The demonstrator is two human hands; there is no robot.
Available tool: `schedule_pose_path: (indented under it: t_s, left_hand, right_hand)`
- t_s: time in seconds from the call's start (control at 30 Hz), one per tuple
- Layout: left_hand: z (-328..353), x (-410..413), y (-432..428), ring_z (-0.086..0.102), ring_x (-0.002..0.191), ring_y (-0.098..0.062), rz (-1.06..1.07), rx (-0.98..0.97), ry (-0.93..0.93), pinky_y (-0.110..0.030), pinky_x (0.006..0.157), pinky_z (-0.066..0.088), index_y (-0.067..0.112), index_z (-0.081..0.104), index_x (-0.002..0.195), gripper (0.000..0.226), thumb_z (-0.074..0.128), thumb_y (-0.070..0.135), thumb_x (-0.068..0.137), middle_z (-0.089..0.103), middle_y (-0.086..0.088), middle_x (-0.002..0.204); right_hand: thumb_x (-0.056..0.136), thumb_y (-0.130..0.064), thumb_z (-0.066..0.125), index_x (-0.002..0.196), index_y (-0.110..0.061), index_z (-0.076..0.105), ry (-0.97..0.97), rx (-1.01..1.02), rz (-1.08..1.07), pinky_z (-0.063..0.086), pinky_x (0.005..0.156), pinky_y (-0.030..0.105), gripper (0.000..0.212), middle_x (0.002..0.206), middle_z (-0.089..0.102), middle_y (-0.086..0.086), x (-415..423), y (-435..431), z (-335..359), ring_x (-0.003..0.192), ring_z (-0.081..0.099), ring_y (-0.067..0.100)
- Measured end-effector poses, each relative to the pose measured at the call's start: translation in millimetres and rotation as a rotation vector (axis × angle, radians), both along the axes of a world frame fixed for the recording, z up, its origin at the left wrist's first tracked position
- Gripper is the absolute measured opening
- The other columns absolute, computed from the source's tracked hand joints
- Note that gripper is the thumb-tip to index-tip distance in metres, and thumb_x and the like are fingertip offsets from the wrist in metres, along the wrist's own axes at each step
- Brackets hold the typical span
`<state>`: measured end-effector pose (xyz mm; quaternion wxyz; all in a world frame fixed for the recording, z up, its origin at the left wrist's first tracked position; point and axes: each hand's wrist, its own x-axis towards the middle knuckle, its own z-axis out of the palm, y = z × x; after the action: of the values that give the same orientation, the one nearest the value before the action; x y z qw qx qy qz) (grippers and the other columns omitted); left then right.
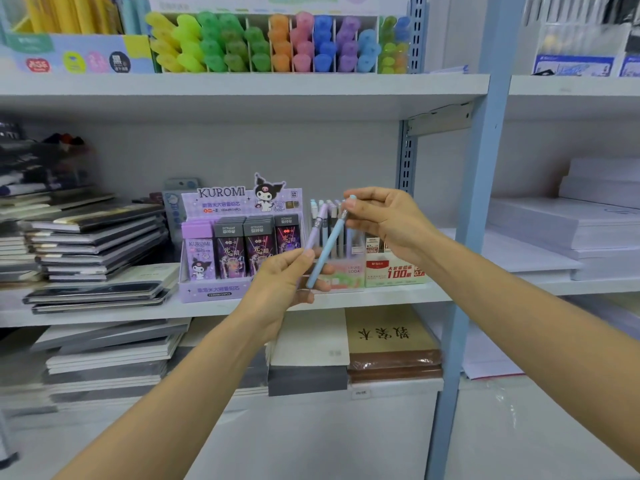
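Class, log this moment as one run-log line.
left hand: grips purple pen | right hand: pinches blue pen top | place: before pen box on shelf

— Looks like a stationery shop?
— Yes. Filled with white metal shelving point(242, 88), held by a pale blue upright point(485, 174) and a perforated rail point(408, 161) with a grey bracket point(440, 119). Closed behind by a plain grey back panel point(242, 147).
— And on the boards?
— At top, rows of coloured highlighters point(277, 43) in a divided box. On the middle board, stacks of dark notebooks point(97, 244) at left, beside a purple Kuromi display box point(239, 199). At right, piles of white paper point(571, 230). Below, a brown wrapped bundle point(391, 344).
— Lit how?
— Evenly and softly, with light shadow under each board.
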<state>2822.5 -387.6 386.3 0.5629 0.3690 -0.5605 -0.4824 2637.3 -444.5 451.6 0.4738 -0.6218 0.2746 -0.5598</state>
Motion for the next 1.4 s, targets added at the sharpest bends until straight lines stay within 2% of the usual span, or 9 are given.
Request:
schedule_pose_path:
  t_s: [0.13,0.3,0.4,0.5,0.67,0.8,1.17,1.33,1.4]
  left_hand:
    - [1,15,-2,0.068,0.066,-0.015,0.013,-0.040,0.019,-0.020,0.056,0.054,0.009,0.064,0.113,0.025,0.043,0.020,0.102,0.075,-0.008,0.093]
    - [1,22,-9,0.069,0.069,-0.019,0.023,-0.087,-0.019,-0.024,0.060,0.056,0.007,0.053,0.116,0.023,0.042,0.022,0.103,0.075,-0.009,0.099]
    - [1,21,-15,0.069,0.074,-0.021,0.028,-0.097,-0.037,-0.027,0.063,0.057,0.004,0.051,0.112,0.022,0.044,0.022,0.102,0.074,-0.008,0.102]
    - [-1,19,-20,0.067,0.072,-0.018,0.026,-0.098,-0.004,-0.026,0.061,0.056,0.005,0.054,0.109,0.018,0.046,0.019,0.101,0.074,-0.007,0.100]
    - [-4,16,-26,0.065,0.070,-0.017,0.041,-0.081,0.028,-0.025,0.061,0.056,0.005,0.058,0.110,0.017,0.048,0.015,0.100,0.072,-0.007,0.093]
    - [-7,16,-28,0.065,0.069,-0.017,0.038,-0.074,0.035,-0.025,0.062,0.057,0.005,0.058,0.109,0.016,0.048,0.014,0.100,0.071,-0.008,0.092]
    - [-6,17,-28,0.064,0.065,-0.015,0.028,-0.062,0.065,-0.024,0.061,0.057,0.006,0.060,0.106,0.015,0.048,0.011,0.099,0.072,-0.003,0.084]
    - [-5,15,-28,0.063,0.063,-0.015,0.038,-0.057,0.066,-0.024,0.061,0.057,0.004,0.059,0.107,0.014,0.048,0.010,0.099,0.071,-0.005,0.085]
    - [-5,14,-28,0.063,0.064,-0.015,0.041,-0.058,0.059,-0.025,0.062,0.058,0.005,0.059,0.107,0.014,0.048,0.010,0.099,0.070,-0.005,0.086]
  right_hand:
    - [0.087,0.000,0.065,0.103,-0.003,0.066,-0.029,-0.127,-0.175,0.058,0.074,0.024,0.017,0.092,0.070,0.012,-12,-10,26,0.081,0.071,0.018]
    - [0.088,0.002,0.065,0.112,0.008,0.063,0.120,-0.311,-0.400,0.058,0.071,0.023,0.025,0.094,0.065,0.021,-23,-32,40,0.071,0.069,0.014]
    - [0.087,0.003,0.065,0.109,0.005,0.064,0.205,-0.325,-0.455,0.059,0.073,0.026,0.022,0.100,0.065,0.027,-22,-45,33,0.076,0.069,0.022]
    - [0.086,0.002,0.066,0.105,-0.001,0.067,0.293,-0.331,-0.455,0.059,0.076,0.030,0.019,0.100,0.067,0.023,-14,-54,19,0.083,0.070,0.026]
    - [0.086,-0.005,0.069,0.104,-0.010,0.069,0.441,-0.355,-0.447,0.058,0.074,0.023,0.019,0.094,0.070,0.010,-5,-66,0,0.080,0.071,0.016]
    - [0.086,-0.008,0.070,0.100,-0.014,0.070,0.481,-0.356,-0.382,0.055,0.070,0.016,0.015,0.091,0.072,0.006,-14,-67,5,0.075,0.072,0.010]
    - [0.087,-0.007,0.068,0.099,-0.015,0.068,0.600,-0.376,-0.280,0.055,0.070,0.016,0.015,0.090,0.071,0.002,-12,-71,20,0.077,0.071,0.007]
    - [0.085,-0.006,0.070,0.106,-0.015,0.064,0.560,-0.338,-0.307,0.058,0.073,0.021,0.023,0.088,0.071,0.003,-6,-72,8,0.079,0.071,0.010]
    - [0.083,-0.008,0.073,0.099,-0.016,0.065,0.560,-0.393,-0.404,0.058,0.074,0.021,0.020,0.086,0.068,0.000,2,-75,4,0.077,0.069,0.011]
